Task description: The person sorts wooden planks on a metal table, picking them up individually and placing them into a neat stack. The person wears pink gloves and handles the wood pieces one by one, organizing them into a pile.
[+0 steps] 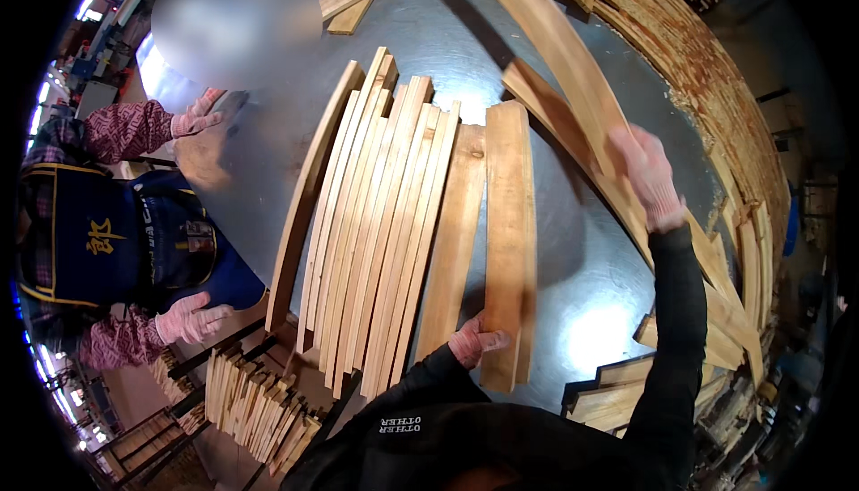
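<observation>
Narrow boards (pixel 376 232), ranged side by side on metal table (pixel 573 263), are judged already arranged; loose boards (pixel 358 12) beyond are apparently left; long board (pixel 557 53) is held aslant by outstretched right hand (pixel 646 173), blurred fingers seemingly closed round it; wide board (pixel 505 232) is gripped near its lower end by left hand (pixel 479 342), thumb on top

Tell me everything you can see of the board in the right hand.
The board is long, flat and narrow, light brown, and looks like bare wood. It slants from the picture's top edge, where its far end is cut off, down to the right hand, which grips it by its near end. It crosses in front of another board; whether they touch is unclear. Its curve may be lens bending.
</observation>
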Demonstrator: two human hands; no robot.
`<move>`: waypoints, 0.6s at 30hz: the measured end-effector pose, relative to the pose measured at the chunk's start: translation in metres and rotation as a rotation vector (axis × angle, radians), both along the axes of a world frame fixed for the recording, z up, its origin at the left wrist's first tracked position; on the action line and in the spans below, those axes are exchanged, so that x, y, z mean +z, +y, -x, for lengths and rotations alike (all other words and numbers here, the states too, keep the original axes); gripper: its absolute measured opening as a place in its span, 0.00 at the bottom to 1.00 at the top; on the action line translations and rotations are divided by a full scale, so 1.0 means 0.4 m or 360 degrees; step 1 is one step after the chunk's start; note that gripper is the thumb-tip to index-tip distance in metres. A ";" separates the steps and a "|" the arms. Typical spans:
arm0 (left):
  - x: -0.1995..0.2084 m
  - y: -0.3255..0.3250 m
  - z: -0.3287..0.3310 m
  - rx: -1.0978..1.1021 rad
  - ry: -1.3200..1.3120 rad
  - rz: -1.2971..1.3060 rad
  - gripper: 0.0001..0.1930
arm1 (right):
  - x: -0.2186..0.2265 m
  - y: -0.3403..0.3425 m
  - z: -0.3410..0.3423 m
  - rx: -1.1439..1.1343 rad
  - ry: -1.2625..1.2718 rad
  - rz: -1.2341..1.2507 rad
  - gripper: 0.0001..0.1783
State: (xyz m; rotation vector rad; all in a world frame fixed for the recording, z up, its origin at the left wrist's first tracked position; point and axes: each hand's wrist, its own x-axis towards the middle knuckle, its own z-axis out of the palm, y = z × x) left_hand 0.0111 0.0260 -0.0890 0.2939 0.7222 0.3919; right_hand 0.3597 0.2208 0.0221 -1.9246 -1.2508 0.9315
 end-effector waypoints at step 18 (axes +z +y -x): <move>0.069 -0.030 -0.002 -0.0033 0.0058 -0.0148 0.20 | -0.089 -0.263 0.135 0.0336 -0.0958 0.0954 0.52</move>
